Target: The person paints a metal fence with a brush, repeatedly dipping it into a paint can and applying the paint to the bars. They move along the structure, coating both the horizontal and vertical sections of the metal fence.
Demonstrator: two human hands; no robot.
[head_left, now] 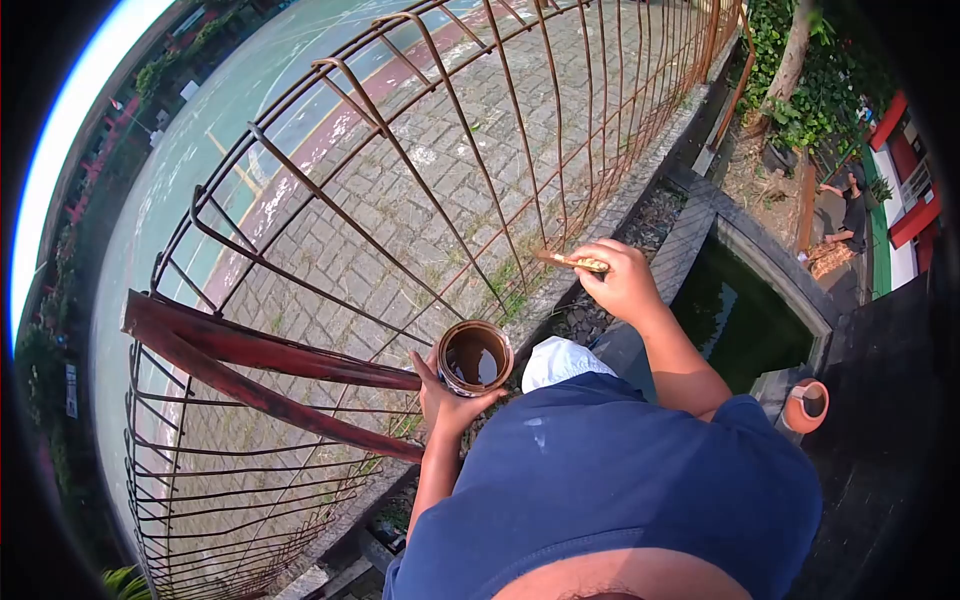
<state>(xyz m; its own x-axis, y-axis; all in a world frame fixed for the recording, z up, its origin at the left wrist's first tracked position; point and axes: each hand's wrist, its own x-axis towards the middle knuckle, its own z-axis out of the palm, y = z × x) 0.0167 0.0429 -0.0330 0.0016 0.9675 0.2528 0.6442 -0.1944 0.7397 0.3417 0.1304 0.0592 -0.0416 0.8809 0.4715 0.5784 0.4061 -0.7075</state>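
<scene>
My left hand (447, 402) grips a round can (474, 357) from below; dark brown paint fills it. My right hand (622, 281) holds a paintbrush (570, 263) by its wooden handle, the brush end pointing left toward the thin bars of a rusty red-brown metal fence (400, 150). The fence curves in front of me, and its thick lower rails (260, 350) run just left of the can. My blue shirt fills the lower middle of the view.
A brick-paved walkway (380, 230) lies beyond the fence, with a painted court further off. On my right is a dark water pond (735, 320) with a stone rim, an orange pot (806, 404) and a person crouching at the far right (852, 208).
</scene>
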